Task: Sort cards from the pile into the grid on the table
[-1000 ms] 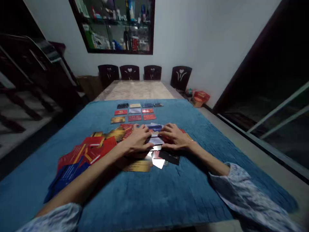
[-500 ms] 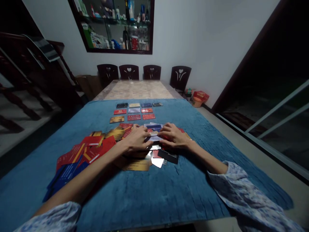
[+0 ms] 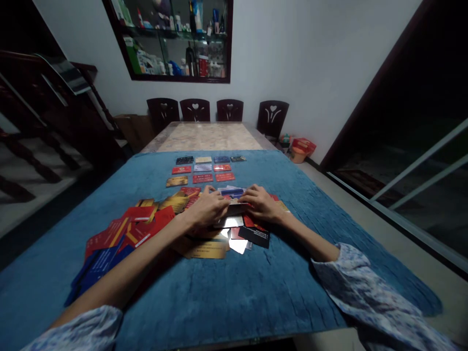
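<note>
A loose heap of plastic cards (image 3: 153,222), red, gold, blue, black and silvery, lies on a blue cloth (image 3: 226,297) that covers the near end of the table. My left hand (image 3: 206,210) and my right hand (image 3: 260,203) rest on the middle of the heap, fingertips meeting over a pale card (image 3: 234,208). Both hands are curled and pinch at that card's edges. Beyond the hands, several cards lie face up in neat rows (image 3: 204,169).
The far half of the table (image 3: 206,135) is bare marble, with four dark chairs (image 3: 226,109) behind it. A glass wall cabinet (image 3: 175,36) hangs above. Dark stairs stand at the left, a glass door at the right, a red bag (image 3: 302,147) on the floor.
Both hands have crept slightly away from me across the heap and drawn together on the pale card. A silvery card below the hands now shows more.
</note>
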A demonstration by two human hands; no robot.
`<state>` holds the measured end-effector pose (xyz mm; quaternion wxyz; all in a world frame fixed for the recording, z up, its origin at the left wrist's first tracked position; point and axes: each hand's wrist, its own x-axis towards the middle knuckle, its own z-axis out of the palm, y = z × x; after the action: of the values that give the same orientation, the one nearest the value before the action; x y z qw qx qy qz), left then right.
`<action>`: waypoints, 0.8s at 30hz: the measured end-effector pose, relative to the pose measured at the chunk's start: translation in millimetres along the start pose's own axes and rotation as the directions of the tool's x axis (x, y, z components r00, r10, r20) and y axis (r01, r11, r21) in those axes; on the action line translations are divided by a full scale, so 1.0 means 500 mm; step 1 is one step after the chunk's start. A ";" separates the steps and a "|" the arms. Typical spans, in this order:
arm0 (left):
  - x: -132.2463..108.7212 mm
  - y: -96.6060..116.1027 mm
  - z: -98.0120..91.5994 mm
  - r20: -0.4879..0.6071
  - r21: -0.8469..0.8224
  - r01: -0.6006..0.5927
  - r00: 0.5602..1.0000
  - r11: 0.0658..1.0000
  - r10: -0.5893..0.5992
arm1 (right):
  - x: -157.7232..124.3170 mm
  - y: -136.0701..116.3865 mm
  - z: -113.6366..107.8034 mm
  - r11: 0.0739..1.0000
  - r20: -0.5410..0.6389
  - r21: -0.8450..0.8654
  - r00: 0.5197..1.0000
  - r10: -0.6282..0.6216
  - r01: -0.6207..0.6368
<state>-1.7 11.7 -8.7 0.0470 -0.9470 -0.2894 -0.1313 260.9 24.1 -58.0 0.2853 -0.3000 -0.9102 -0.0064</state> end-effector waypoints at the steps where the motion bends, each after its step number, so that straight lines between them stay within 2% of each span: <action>1: 0.000 -0.001 0.001 0.002 -0.011 0.002 1.000 1.000 -0.002 | 0.001 0.001 0.001 1.000 -0.008 0.016 1.000 0.006 -0.006; 10: -0.003 -0.017 -0.001 -0.015 -0.173 0.065 0.998 0.983 -0.068 | 0.022 -0.009 -0.003 0.978 -0.170 0.187 0.978 0.120 -0.087; 14: -0.002 -0.020 -0.003 -0.023 -0.197 0.108 0.993 0.974 -0.115 | 0.029 -0.020 -0.011 0.961 -0.204 0.244 0.962 0.180 -0.128; 21: -0.004 -0.027 0.001 -0.011 -0.223 0.152 0.987 0.963 -0.158 | 0.047 -0.028 -0.008 0.953 -0.248 0.264 0.944 0.219 -0.151; 24: -0.005 -0.031 0.006 -0.044 -0.217 0.161 0.984 0.963 -0.175 | 0.058 -0.027 -0.004 0.970 -0.263 0.201 0.946 0.190 -0.139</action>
<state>-12.1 23.8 -11.9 -0.0565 -0.9140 -0.3515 -0.1948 235.4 28.6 -38.8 0.4368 -0.3443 -0.8291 0.0571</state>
